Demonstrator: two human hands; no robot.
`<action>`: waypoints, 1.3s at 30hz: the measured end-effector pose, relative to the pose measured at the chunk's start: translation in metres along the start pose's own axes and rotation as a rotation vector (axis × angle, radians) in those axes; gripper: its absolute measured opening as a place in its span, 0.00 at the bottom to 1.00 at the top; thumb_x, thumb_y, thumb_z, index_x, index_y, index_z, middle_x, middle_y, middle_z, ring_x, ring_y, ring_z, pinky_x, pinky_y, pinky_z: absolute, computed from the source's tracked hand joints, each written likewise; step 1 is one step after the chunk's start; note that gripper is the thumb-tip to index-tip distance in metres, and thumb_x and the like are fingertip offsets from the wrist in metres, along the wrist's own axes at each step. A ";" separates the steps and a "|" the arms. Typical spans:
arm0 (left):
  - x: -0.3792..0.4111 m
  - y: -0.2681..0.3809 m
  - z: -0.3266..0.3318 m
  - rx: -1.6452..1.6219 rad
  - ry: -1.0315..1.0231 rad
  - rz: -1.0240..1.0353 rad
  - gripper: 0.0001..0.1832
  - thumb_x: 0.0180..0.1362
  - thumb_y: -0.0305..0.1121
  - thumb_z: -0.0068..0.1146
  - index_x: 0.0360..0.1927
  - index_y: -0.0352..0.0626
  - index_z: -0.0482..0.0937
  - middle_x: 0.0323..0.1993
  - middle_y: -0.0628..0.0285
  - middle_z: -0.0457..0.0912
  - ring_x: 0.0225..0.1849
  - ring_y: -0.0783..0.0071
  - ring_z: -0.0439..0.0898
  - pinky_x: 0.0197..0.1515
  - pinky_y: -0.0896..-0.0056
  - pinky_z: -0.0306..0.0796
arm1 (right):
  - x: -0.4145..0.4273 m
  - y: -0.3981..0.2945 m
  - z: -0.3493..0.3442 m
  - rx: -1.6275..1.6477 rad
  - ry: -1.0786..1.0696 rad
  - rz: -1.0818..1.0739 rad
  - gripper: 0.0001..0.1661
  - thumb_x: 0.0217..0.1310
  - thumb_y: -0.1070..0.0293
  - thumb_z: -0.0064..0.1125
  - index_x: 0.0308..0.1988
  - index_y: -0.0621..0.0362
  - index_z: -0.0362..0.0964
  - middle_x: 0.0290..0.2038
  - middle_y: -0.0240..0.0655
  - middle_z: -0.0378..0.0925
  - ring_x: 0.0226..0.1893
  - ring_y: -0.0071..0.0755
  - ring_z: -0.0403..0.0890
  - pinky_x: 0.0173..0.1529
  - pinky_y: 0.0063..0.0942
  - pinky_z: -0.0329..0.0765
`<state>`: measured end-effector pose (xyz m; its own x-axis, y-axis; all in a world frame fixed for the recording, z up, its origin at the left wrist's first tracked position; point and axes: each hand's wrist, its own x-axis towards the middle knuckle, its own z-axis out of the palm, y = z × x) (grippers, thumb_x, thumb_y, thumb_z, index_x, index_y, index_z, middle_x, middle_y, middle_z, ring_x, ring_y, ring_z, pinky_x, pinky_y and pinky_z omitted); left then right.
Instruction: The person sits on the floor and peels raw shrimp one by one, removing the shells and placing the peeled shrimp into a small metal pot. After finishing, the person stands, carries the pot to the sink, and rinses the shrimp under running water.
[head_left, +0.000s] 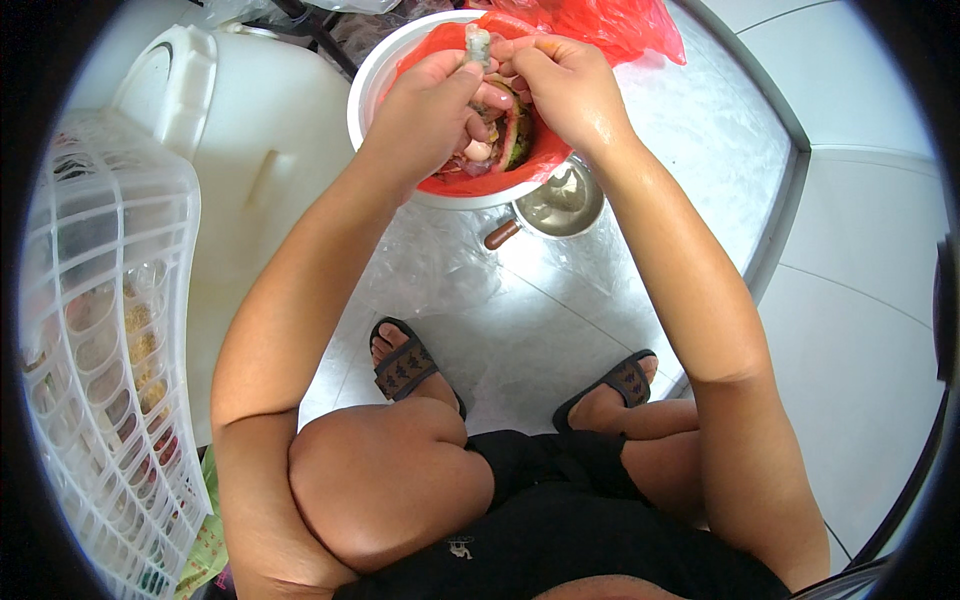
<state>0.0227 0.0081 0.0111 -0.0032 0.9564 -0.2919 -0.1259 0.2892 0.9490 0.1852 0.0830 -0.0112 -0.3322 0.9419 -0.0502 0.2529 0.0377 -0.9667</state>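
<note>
A small grey, translucent piece that looks like a shrimp (478, 46) stands upright between the thumb and fingers of my left hand (431, 112). My right hand (574, 86) is beside it, thumb and fingertips pinched together at the shrimp's right side. Its fingertips partly hide what they grip. Both hands are above a white round bin (361, 112) lined with a red plastic bag (544, 154). Inside lie a watermelon rind (516, 139), a pale egg-shaped piece (478, 151) and other food scraps, partly covered by my left hand.
Below the bin a metal pan (562, 202) with a brown handle (502, 235) holds liquid. Clear plastic film (427, 262) lies on the tiles. At left are a large white plastic drum (277, 150) and a white plastic basket (120, 225). More red bag (622, 30) spreads behind the bin.
</note>
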 end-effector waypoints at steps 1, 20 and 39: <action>0.001 -0.001 0.000 -0.022 0.007 0.011 0.17 0.79 0.39 0.42 0.58 0.40 0.77 0.38 0.65 0.86 0.28 0.85 0.78 0.27 0.83 0.68 | -0.001 0.001 0.001 0.021 -0.013 -0.005 0.18 0.65 0.61 0.59 0.44 0.61 0.87 0.35 0.40 0.90 0.38 0.30 0.89 0.47 0.29 0.82; 0.010 -0.008 -0.008 0.006 0.066 0.104 0.17 0.72 0.31 0.57 0.61 0.36 0.78 0.43 0.64 0.85 0.36 0.85 0.81 0.37 0.81 0.77 | -0.009 -0.007 -0.002 -0.074 -0.191 0.033 0.20 0.77 0.58 0.53 0.54 0.62 0.79 0.41 0.39 0.87 0.43 0.33 0.87 0.51 0.33 0.81; 0.006 -0.008 -0.026 0.733 0.184 0.412 0.15 0.72 0.39 0.59 0.49 0.35 0.83 0.33 0.60 0.86 0.34 0.70 0.82 0.40 0.68 0.76 | -0.005 -0.015 -0.018 -0.742 -0.166 -0.329 0.18 0.67 0.62 0.49 0.35 0.68 0.76 0.37 0.59 0.81 0.42 0.64 0.83 0.50 0.53 0.78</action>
<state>-0.0023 0.0106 -0.0012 -0.0771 0.9874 0.1380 0.5928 -0.0659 0.8026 0.1994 0.0841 0.0078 -0.6094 0.7846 0.1141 0.6335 0.5684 -0.5249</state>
